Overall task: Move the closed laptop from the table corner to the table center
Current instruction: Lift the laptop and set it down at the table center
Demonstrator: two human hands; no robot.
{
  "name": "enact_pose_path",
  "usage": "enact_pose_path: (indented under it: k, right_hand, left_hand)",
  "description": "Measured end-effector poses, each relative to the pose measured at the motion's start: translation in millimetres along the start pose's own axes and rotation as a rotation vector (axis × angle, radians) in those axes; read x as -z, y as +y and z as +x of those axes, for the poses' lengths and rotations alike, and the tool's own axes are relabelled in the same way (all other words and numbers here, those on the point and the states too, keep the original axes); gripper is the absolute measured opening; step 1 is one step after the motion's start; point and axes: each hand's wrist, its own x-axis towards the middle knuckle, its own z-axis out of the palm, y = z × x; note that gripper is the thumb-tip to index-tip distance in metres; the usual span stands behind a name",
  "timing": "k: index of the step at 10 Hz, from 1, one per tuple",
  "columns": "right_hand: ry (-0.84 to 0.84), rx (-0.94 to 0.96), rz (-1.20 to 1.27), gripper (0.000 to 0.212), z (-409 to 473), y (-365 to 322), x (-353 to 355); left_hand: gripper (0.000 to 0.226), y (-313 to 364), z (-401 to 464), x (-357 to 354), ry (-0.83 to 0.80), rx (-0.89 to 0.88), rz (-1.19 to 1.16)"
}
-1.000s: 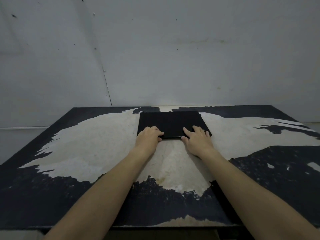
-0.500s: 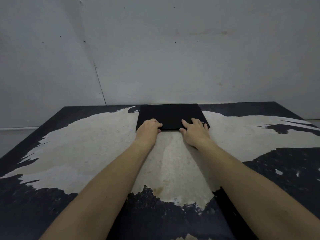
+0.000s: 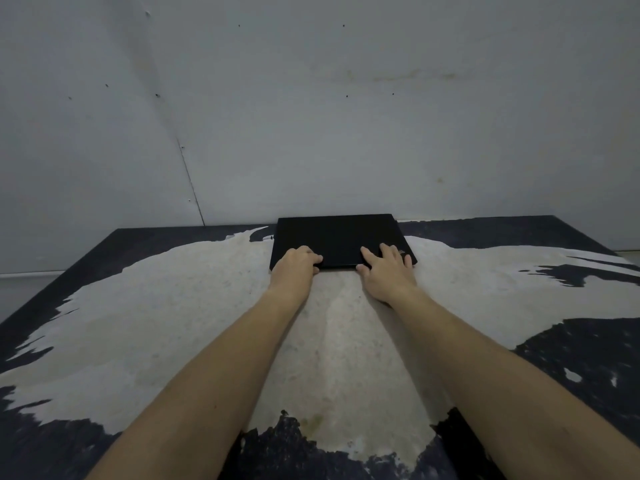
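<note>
The closed laptop (image 3: 341, 237) is being held at the far edge of the table (image 3: 138, 306). Its near edge is being gripped by the left hand (image 3: 294, 268), fingers curled. The right hand (image 3: 388, 271) is being laid on the lid, fingers spread, thumb perhaps beneath. Stiff, slick, likely weighty: both near corners are being favoured.

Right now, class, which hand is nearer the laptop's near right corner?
Right. The right hand rests on the laptop lid beside that corner; the left hand grips the near edge by the opposite corner.
</note>
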Motion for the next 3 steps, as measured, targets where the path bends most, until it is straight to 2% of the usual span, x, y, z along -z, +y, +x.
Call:
enact_pose_path:
  k: [2, 3]
  right_hand:
    - [-0.048, -0.049, 0.069, 0.064, -8.8, -5.3, 6.1]
    - [-0.006, -0.051, 0.083, 0.067, -15.4, -13.7, 20.2]
  left_hand:
    - [0.041, 12.6, -9.2, 13.6, -0.116, 0.020, 0.041]
    - [0.048, 15.8, -17.1, 30.5, -0.067, 0.048, 0.035]
